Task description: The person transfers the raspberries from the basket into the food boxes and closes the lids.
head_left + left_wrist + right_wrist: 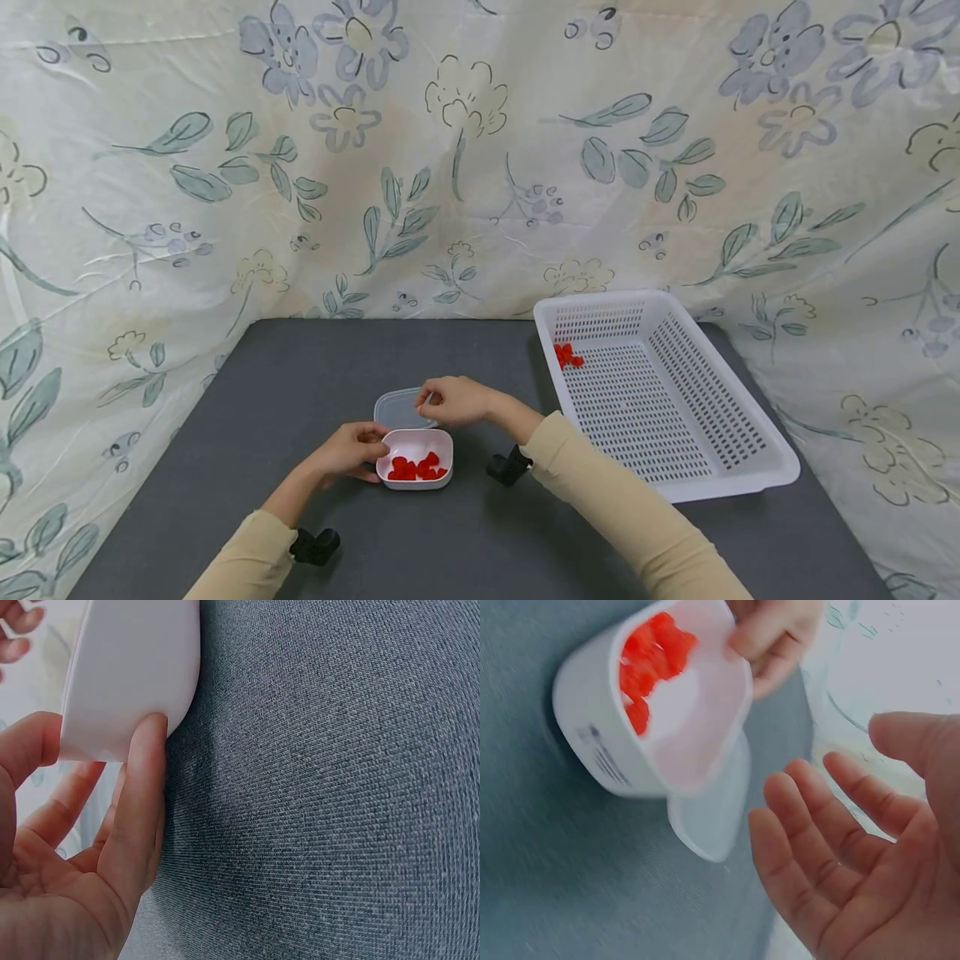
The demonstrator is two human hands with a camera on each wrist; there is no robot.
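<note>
Head view: small white container (pixel 415 457) sitting near the middle of the grey table (pixel 225 467), red pieces (pixel 417 468) lying inside. Left hand (pixel 347 451) is gripping its left wall, fingers and thumb curled round the rim. Clear lid (pixel 399 409) is lying flat just behind the container. Right hand (pixel 455 400) is hovering over the lid; the wrist view shows its fingers relaxed, holding nothing. White perforated basket (pixel 750 467) is standing to the right, well apart, with a red piece (pixel 566 355) lying in its far left corner. Floral cloth (pixel 300 167) is hanging behind.
</note>
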